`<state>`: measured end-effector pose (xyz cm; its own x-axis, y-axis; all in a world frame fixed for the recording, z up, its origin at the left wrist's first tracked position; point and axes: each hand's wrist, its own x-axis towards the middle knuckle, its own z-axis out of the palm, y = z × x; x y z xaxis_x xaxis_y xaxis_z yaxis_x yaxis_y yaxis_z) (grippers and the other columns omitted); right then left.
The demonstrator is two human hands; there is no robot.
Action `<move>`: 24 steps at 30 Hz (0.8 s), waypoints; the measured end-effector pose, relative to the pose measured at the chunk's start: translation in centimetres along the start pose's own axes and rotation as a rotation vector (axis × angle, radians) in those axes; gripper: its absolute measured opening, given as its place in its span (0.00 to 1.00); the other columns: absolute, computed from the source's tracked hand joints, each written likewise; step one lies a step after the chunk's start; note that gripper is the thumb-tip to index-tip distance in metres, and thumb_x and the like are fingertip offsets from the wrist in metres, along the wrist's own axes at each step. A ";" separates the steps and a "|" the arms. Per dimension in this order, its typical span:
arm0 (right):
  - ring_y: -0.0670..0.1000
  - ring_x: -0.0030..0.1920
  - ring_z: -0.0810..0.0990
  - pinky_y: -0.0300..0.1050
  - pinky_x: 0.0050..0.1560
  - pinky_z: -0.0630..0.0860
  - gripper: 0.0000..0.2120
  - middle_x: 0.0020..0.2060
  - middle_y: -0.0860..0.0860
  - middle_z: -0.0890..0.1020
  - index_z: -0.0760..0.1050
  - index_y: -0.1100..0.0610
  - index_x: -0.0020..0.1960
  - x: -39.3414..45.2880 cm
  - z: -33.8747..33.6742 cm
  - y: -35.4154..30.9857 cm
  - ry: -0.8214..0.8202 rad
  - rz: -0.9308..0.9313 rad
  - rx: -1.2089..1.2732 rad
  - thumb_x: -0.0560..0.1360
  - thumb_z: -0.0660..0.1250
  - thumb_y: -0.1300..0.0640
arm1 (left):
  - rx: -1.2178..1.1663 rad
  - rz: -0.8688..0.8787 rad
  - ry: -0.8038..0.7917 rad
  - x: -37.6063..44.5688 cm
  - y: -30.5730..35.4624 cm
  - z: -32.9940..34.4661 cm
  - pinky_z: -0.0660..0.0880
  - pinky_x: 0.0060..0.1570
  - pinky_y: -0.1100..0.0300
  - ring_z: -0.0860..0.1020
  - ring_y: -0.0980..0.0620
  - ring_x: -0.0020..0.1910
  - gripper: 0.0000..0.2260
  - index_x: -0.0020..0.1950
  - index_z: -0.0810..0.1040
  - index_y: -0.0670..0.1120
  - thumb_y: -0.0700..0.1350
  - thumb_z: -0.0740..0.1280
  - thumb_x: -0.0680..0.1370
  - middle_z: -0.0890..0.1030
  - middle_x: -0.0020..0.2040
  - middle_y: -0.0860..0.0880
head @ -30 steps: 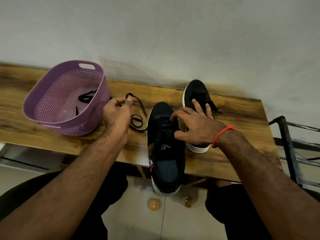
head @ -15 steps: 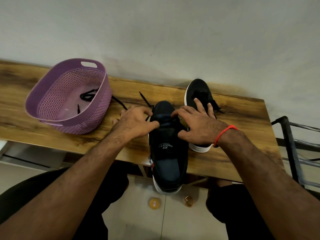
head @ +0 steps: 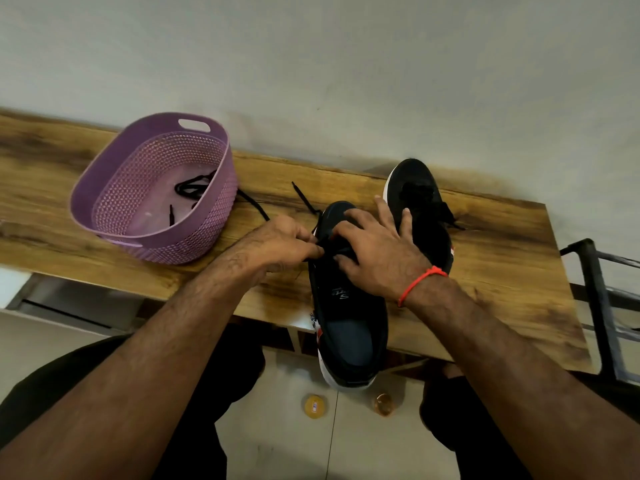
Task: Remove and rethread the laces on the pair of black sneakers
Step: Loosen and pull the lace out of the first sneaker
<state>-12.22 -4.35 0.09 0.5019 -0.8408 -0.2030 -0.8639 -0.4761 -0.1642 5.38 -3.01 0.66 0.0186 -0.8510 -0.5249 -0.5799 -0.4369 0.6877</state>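
Two black sneakers with white soles stand on the wooden table (head: 502,271). The near sneaker (head: 349,327) hangs its heel over the table's front edge. My left hand (head: 280,242) pinches its black lace (head: 304,199) at the eyelets on the shoe's left side; the lace's loose ends trail back across the wood. My right hand (head: 377,254) rests on top of the near sneaker, thumb and forefinger at the lacing, other fingers spread toward the far sneaker (head: 420,206). That far shoe stands behind to the right, laced.
A purple perforated basket (head: 104,188) sits at the left of the table with another black lace (head: 190,185) inside. A black metal frame (head: 595,306) stands off the table's right end. Two small round objects (head: 313,405) lie on the floor below.
My left hand has come from beside the basket, where it held the lace up, over to the near sneaker's eyelets. The lace now trails flat on the table. My right hand stayed on the shoe.
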 end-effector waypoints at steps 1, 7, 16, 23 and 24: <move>0.62 0.79 0.40 0.76 0.73 0.42 0.20 0.78 0.49 0.57 0.66 0.45 0.71 0.2 0.2 -0.3 0.009 -0.008 -0.011 0.80 0.61 0.45 | 0.005 0.004 -0.005 0.0 0.0 0.0 0.76 0.55 0.59 0.80 0.56 0.52 0.04 0.46 0.86 0.51 0.44 0.71 0.79 0.85 0.48 0.51; 0.57 0.78 0.54 0.67 0.76 0.50 0.11 0.71 0.46 0.69 0.78 0.49 0.59 1.0 0.0 0.0 0.135 -0.051 0.020 0.79 0.64 0.48 | 0.080 0.015 0.046 0.6 -0.3 0.2 0.77 0.59 0.53 0.79 0.51 0.56 0.08 0.55 0.82 0.52 0.49 0.73 0.77 0.83 0.55 0.50; 0.61 0.68 0.68 0.56 0.68 0.67 0.13 0.59 0.57 0.76 0.76 0.56 0.55 1.5 -2.0 4.2 0.416 0.184 0.243 0.73 0.65 0.52 | 0.292 0.101 0.078 1.6 -1.1 0.6 0.58 0.74 0.36 0.54 0.44 0.80 0.30 0.76 0.66 0.63 0.56 0.72 0.75 0.57 0.82 0.50; 0.61 0.79 0.39 0.71 0.75 0.42 0.24 0.78 0.54 0.56 0.67 0.51 0.69 0.9 0.7 -0.1 0.050 -0.048 -0.050 0.77 0.66 0.44 | 0.328 0.140 0.040 1.7 -1.2 1.0 0.52 0.74 0.31 0.49 0.42 0.81 0.31 0.76 0.65 0.64 0.58 0.66 0.73 0.58 0.81 0.54; 0.61 0.79 0.40 0.71 0.75 0.42 0.23 0.78 0.53 0.57 0.69 0.51 0.69 0.8 0.8 -0.2 0.040 -0.042 -0.047 0.78 0.65 0.44 | 0.330 0.143 0.035 1.8 -1.3 1.1 0.50 0.75 0.31 0.46 0.42 0.81 0.29 0.77 0.64 0.63 0.55 0.67 0.76 0.56 0.82 0.53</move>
<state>-11.61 -4.78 -0.79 0.5366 -0.8290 -0.1577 -0.8436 -0.5221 -0.1258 5.31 -3.63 -1.69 -0.0570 -0.9088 -0.4133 -0.8106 -0.1996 0.5506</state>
